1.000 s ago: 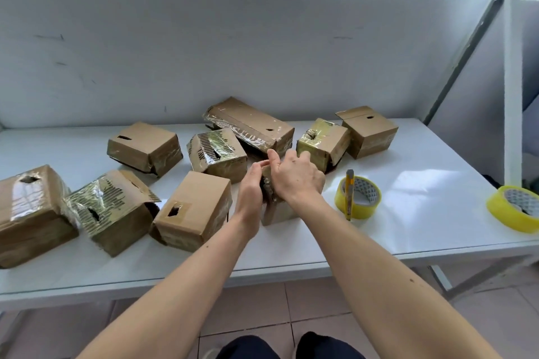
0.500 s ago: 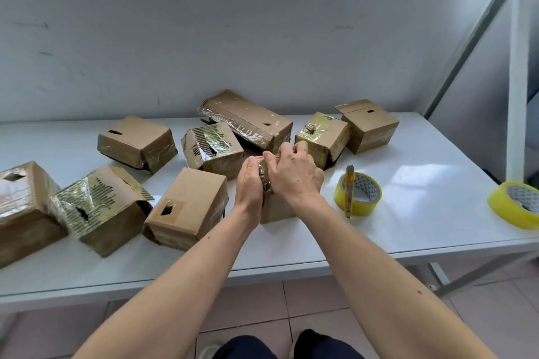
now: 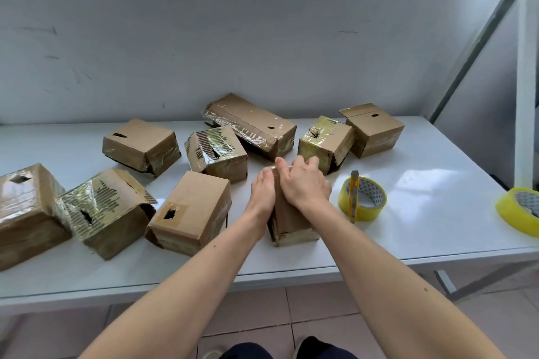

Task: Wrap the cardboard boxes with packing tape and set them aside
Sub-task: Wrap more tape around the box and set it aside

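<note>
While both hands clasp it, the small cardboard box (image 3: 288, 218) stands upright at the table's (image 3: 423, 227) near edge.
Left hand (image 3: 262, 194) cups its left side, right hand (image 3: 304, 183) curls over its top; just right of the grip lies a yellow tape roll (image 3: 363, 198) with a cutter (image 3: 353, 195) across it, other boxes left and beyond.

Brown cardboard boxes (image 3: 189, 210), several under glossy clear tape, two striped with dark bars (image 3: 215, 146) on yellowish film. Yellow tape rolls (image 3: 363, 198), grey cores printed with small triangles; yellow cutter (image 3: 353, 195) alongside. White table (image 3: 423, 213), grey-white wall (image 3: 262, 52), pinkish floor tiles (image 3: 320, 303).
</note>
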A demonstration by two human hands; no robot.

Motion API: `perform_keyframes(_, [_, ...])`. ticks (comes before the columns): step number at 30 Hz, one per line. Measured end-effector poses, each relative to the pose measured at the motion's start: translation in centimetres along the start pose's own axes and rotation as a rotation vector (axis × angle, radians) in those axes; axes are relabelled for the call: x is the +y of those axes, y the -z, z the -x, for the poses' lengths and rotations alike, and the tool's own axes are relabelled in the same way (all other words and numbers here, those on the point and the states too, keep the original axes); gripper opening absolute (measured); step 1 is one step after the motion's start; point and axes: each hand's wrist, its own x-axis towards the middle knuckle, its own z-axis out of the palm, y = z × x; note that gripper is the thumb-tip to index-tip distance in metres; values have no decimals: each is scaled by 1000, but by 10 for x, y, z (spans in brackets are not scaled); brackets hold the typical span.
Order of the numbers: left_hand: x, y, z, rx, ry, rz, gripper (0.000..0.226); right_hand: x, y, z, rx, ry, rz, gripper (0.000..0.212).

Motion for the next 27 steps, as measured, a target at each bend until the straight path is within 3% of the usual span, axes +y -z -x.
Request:
perform_keyframes(4, [-58, -1, -37, -4, 64, 91, 90, -7, -20, -3, -36, -32, 92, 63])
perform_keyframes(8, [-40, -3, -21, -21, 126, 207, 71, -8, -21, -6, -43, -23, 101, 60])
perform_keyframes(12, [-57, -4, -37, -10, 129, 257, 89, 1, -13, 0, -74, -80, 77, 61])
perform_keyframes(15, [-32, -1, -12, -36, 148, 335, 66, 9, -9, 7, -106, -80, 63, 62])
perform_keyframes(19, [-17, 16, 5, 16, 45, 555, 39, 24, 4, 0, -161, -168, -259, 63])
perform_keyframes(23, [-8, 31, 11, 10, -102, 394, 54, 32, 5, 5, -321, -345, -1025, 60])
perform_keyframes(25, [-6, 33, 13, -23, -72, 352, 59, 30, -1, 14, -378, -410, -1086, 78])
perform_keyframes(27, [-3, 29, 17, -61, -52, 304, 52, 35, -13, 15, -342, -434, -960, 114])
